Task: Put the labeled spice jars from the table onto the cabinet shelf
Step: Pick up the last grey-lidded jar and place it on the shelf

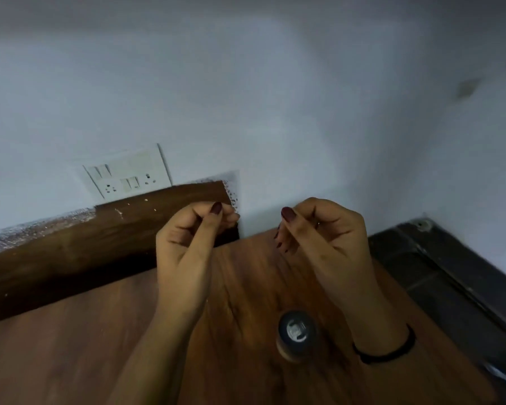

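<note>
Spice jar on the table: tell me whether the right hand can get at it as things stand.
Probably yes. The spice jar stands alone on the table beside the right forearm, lid uncovered; the right hand holds nothing and need only draw back to it.

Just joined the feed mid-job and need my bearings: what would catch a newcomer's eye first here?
Two hands are raised side by side in mid-frame, the left hand and the right hand, fingers curled with nothing visible in them. Below, between the forearms, one dark-lidded spice jar stands upright on the wooden table. A white switch plate sits on the wall behind, to the left.
</note>
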### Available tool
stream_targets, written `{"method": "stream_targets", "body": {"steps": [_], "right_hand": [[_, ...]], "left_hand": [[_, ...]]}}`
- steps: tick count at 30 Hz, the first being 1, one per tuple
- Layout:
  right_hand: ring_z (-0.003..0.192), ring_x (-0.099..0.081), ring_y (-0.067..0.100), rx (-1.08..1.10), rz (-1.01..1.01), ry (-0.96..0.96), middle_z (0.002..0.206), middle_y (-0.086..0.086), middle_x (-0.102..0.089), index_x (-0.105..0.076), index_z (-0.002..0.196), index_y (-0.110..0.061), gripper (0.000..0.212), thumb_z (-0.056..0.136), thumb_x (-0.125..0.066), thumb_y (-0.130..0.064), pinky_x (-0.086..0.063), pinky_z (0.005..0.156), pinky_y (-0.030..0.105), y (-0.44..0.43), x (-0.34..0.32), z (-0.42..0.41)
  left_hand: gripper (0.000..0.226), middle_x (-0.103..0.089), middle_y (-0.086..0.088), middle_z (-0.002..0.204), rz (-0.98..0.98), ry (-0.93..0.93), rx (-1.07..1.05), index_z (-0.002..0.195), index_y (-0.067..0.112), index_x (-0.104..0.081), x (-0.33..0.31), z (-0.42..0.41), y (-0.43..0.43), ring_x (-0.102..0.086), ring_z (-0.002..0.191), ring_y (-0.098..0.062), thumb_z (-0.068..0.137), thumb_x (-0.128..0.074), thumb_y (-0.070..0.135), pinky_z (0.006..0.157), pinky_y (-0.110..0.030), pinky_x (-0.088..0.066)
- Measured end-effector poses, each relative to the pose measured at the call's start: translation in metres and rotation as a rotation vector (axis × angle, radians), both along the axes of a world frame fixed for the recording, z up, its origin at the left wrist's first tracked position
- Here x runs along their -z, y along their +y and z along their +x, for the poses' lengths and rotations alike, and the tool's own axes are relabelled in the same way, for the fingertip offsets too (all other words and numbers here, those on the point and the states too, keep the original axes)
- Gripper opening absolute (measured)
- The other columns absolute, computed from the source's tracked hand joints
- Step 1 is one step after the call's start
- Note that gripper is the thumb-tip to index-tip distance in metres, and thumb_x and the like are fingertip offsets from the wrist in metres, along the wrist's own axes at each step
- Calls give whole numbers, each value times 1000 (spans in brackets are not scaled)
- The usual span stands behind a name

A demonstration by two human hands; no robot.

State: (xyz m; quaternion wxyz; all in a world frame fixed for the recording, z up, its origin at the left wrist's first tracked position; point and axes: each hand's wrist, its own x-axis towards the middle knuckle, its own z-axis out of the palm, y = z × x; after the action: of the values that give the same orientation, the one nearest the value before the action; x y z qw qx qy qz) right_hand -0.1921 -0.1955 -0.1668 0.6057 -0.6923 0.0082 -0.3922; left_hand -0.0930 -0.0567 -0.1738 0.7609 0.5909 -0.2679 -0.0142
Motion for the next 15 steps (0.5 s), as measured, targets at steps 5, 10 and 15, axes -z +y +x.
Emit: {"method": "stream_targets", "body": {"steps": [5, 10, 15], "right_hand": [[61, -64, 26, 77, -43, 95, 65, 12, -66, -68, 74, 2, 19, 91, -67, -8, -55, 59, 44, -6, 52, -19], [54, -59, 33, 127, -4, 173, 61, 19, -61, -65, 72, 6, 29, 89, -63, -17, -47, 52, 48, -13, 104, -38], [70, -70, 18, 178, 54, 420, 76, 4, -69, -69, 83, -10, 15, 92, -66, -22, -56, 59, 45, -19, 145, -63]], "left_hand": [[19, -74, -6, 87, 198, -9, 75, 88, 7, -72, 50, -22, -10, -70, 86, -20, 96, -55, 10, 79, -29, -56], [20, -74, -3, 90, 428, -54, 216, 95, 12, -72, 114, -41, -16, -71, 83, -18, 95, -57, 25, 74, -40, -59], [18, -72, 5, 97, 572, -79, 259, 99, 18, -73, 174, -58, -18, -69, 94, -14, 93, -58, 26, 80, -39, -57]]}}
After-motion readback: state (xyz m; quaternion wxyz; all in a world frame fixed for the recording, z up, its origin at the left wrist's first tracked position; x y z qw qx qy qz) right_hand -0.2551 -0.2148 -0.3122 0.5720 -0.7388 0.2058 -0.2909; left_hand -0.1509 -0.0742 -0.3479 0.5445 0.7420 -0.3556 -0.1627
